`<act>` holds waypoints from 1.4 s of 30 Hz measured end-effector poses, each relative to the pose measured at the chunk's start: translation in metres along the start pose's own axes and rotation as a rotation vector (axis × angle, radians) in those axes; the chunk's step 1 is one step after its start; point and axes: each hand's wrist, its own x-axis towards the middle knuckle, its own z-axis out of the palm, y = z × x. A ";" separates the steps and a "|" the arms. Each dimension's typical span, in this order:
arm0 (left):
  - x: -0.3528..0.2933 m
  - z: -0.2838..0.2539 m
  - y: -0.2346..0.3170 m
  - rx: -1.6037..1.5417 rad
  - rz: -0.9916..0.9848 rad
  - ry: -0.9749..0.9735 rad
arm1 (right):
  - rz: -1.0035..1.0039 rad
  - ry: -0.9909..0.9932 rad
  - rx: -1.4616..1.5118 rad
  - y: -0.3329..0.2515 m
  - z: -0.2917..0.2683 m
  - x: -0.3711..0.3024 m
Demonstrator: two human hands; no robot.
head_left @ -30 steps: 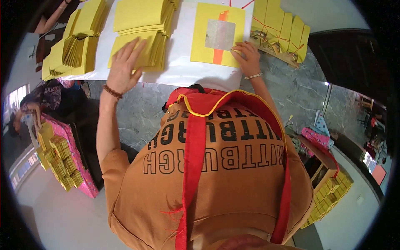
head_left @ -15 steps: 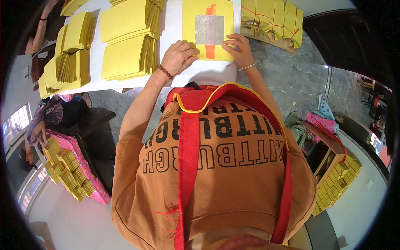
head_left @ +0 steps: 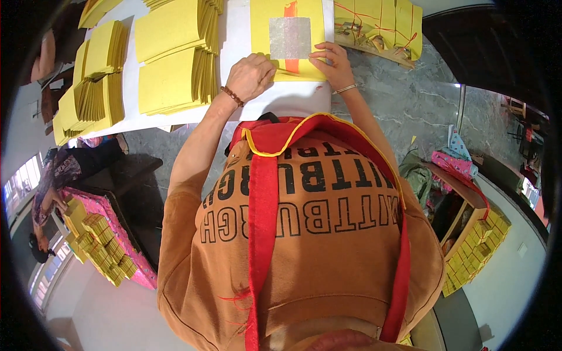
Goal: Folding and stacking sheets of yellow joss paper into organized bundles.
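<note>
A yellow sheet of paper [head_left: 261,29] lies on the white-covered table, with a silver foil square [head_left: 290,38] at its middle and an orange-red stripe above and below the square. My left hand [head_left: 252,76] is closed at the sheet's near left corner, its fingers curled around the paper's near edge, which looks slightly raised there. My right hand [head_left: 336,65] rests at the right edge, with fingers apart and bent, the tips touching the paper beside the foil. A beaded bracelet is on my left wrist, a metal bangle on my right.
Fanned stacks of yellow paper [head_left: 170,85] stand left of the sheet, with more stacks [head_left: 105,50] farther left. Tied yellow bundles [head_left: 380,26] lie at the far right. Other people's arms [head_left: 44,61] show at the left edge. Yellow packets [head_left: 105,243] sit lower left, others [head_left: 477,251] lower right.
The sheet and both hands sit slightly farther left in view. My left fingers have curled more over the near edge, where the paper now looks a little lifted.
</note>
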 end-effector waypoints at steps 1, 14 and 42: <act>0.000 0.001 0.000 -0.025 -0.006 0.013 | 0.001 0.000 -0.001 0.000 0.000 0.000; 0.003 -0.002 0.000 -0.067 -0.042 -0.024 | 0.107 -0.024 0.064 0.003 0.000 0.001; -0.022 0.000 -0.017 -0.085 0.001 0.118 | -0.323 -0.262 -0.112 -0.018 -0.044 -0.001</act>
